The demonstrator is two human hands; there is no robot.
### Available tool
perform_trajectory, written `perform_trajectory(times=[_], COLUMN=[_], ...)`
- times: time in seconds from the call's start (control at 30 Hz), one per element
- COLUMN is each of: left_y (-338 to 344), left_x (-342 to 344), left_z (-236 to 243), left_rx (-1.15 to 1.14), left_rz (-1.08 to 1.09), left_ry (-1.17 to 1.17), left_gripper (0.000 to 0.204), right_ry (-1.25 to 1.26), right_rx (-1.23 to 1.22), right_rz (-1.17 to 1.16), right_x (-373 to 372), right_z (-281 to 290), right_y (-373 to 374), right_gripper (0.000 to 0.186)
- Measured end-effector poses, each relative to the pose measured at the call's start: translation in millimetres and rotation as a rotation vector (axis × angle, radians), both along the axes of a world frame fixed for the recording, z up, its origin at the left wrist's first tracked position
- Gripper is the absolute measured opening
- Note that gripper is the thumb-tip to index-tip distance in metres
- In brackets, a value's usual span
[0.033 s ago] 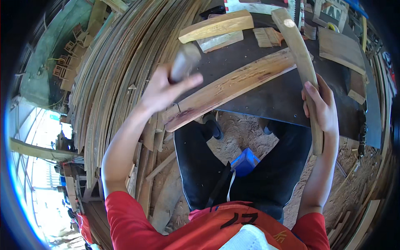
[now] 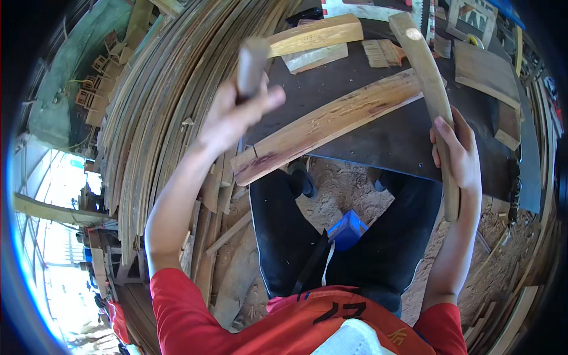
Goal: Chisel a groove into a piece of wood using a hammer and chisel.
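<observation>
Curved wooden bar point(image 2: 431, 89), right hand point(image 2: 464, 152); blurred greyish piece point(image 2: 252, 68), left hand point(image 2: 232, 117).

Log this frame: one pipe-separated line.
left hand: holds blurred greyish piece | right hand: grips curved wooden bar | table: wooden plank, brush

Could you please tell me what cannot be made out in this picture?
Head view:
- Block in the left hand: surface details lost to blur.
- Brush: partly hidden behind the curved wooden bar.
- Pale flat thing: cut off by the upper edge.
</observation>
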State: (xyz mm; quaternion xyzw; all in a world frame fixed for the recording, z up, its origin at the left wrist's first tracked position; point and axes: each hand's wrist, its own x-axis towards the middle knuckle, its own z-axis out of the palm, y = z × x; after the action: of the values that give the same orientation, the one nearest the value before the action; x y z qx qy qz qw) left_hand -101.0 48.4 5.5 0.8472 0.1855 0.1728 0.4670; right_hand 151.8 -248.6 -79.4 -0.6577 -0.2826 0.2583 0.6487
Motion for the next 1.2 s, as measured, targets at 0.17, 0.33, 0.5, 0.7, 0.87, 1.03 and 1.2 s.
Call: perform_trajectory(times=[0.17,0.33,0.5,0.7,0.87,1.03,1.2], left_y=[-49.3,-47.7,-8.1,-29.4,-29.7,-18.3,-17.0], left_x=[2.2,10.0,19.3,49.3,47.7,39.4,34.6], left_z=[107.2,62.5,25.8,11.3,-13.8,-30.9,-33.9], left_rx=[-0.384,0.172,-0.206,-0.320,-0.100,-0.090,-0.109], left_rz=[-0.186,0.059,0.092,0.351,0.226,0.204,0.236], left_ry=[-0.957,-0.594,-0.835,-0.649,-0.785,-0.829,-0.891], left_gripper=[0.020,0.026,0.037,0.039,0.039,0.027,0.034], right_ry=[0.001,-0.004,-0.062,-0.052,-0.075,-0.050,-0.049], right_rx=[0.001,-0.030,-0.060,-0.056,-0.060,-0.044,-0.058], right_rz=[-0.022,-0.020,0.007,-0.039,-0.022,0.000,-0.014], right_x=[-0.5,2.6,1.2,-0.3,0.3,1.4,-1.1], right_z=[0.5,-6.3,-3.4,-3.8,-5.4,-9.3,-6.2], right_y=[1.8,-0.1,3.9,4.6,5.3,1.3,4.3], right_gripper=[0.052,0.045,0.044,0.042,0.040,0.039,0.038])
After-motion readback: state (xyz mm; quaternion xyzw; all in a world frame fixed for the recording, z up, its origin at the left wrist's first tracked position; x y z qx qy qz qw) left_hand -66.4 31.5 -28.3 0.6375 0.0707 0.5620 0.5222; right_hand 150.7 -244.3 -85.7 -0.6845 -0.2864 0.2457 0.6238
